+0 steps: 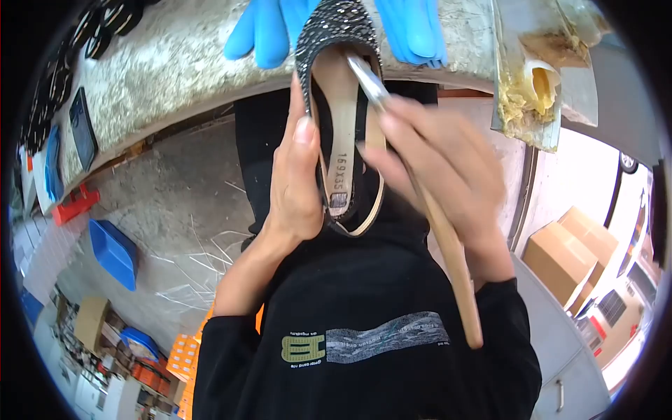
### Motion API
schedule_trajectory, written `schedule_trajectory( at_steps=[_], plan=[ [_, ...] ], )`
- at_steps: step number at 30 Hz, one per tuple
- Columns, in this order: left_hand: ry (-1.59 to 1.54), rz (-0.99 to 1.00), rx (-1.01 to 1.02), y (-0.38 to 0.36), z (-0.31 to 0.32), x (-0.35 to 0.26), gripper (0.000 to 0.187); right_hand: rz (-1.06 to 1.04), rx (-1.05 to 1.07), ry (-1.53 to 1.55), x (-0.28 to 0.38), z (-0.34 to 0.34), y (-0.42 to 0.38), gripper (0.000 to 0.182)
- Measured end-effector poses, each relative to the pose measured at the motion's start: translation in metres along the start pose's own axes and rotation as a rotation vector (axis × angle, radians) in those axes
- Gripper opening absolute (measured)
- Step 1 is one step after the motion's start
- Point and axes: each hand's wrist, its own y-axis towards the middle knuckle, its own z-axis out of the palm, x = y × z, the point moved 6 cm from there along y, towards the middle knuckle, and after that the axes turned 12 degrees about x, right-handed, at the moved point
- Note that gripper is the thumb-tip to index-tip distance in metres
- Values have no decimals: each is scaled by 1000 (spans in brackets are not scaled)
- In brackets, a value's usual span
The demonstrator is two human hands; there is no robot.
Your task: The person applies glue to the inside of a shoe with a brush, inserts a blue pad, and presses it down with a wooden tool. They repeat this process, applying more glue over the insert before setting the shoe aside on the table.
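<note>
My left hand (295,171) is wrapped round the side of a black shoe with silvery glitter (339,21), its thumb on the outer edge. The shoe's toe points away from me, near the table edge, and its opening faces up. Stamped figures show on the pale insole (341,133). A brush (444,241) with a long wooden handle is gripped in my right hand (448,164), which is smeared by motion. The metal end of the brush reaches into the shoe's front; its bristles are hidden there.
Blue rounded pieces (271,35) lie on the worn table (175,77) beyond the shoe. At right stands a holder crusted with yellow residue (535,91). A dark phone (82,129) and several black shoes (49,94) are at left. A blue tray (113,253) and cardboard boxes (563,255) sit lower.
</note>
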Motion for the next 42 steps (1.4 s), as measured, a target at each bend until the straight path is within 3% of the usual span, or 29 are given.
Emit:
schedule_trajectory(
  at_steps=[1,7,13,16,18,19,21,23,24,25,26,27,28,30,31,38,39,41,42],
  plan=[
    [-43,-7,-6,1,0,2,61,-90,-63,-52,-14,12,5,19],
    [21,64,20,2,3,6,61,-57,-38,-116,-13,17,3,19],
    [31,103,-12,4,-2,6,61,199,-105,108,-13,8,-8,8],
    [80,56,-68,1,-4,2,59,190,-161,346,-4,8,-24,4],
    [20,9,-107,1,-6,0,56,166,-245,562,6,4,-33,11],
    [-36,-14,-138,2,-7,0,54,244,-76,622,16,1,-45,12],
    [-145,-60,-198,3,-8,-2,50,294,-78,685,12,-8,-57,17],
    [-245,-110,-249,-1,-9,-4,47,157,-89,880,-32,-17,-28,41],
    [-235,-110,-254,-2,-11,-7,47,269,-227,529,-48,-28,-37,46],
    [-225,-127,-223,-2,-12,-9,47,228,64,1030,-88,-30,-15,42],
    [-216,-142,-193,-1,-15,-11,47,203,-77,1152,-100,-28,-2,36],
    [-208,-156,-162,1,-18,-12,46,40,189,1069,-82,-13,29,33],
    [-204,-169,-133,4,-21,-13,46,990,-128,1296,-103,16,12,26],
    [-203,-196,-72,7,-24,-13,46,874,154,1186,-88,48,26,30],
    [-206,-211,-40,8,-24,-13,45,957,205,1267,-71,57,28,34],
    [-129,-261,-130,6,-33,-18,48,1058,366,964,-94,52,30,32],
    [-126,-261,-127,5,-33,-18,48,683,161,1233,-128,54,30,30],
    [-119,-257,-115,5,-33,-18,49,199,79,1109,-173,36,31,29],
    [-114,-253,-107,5,-33,-19,49,388,-18,1055,-162,26,29,29]
  ],
)
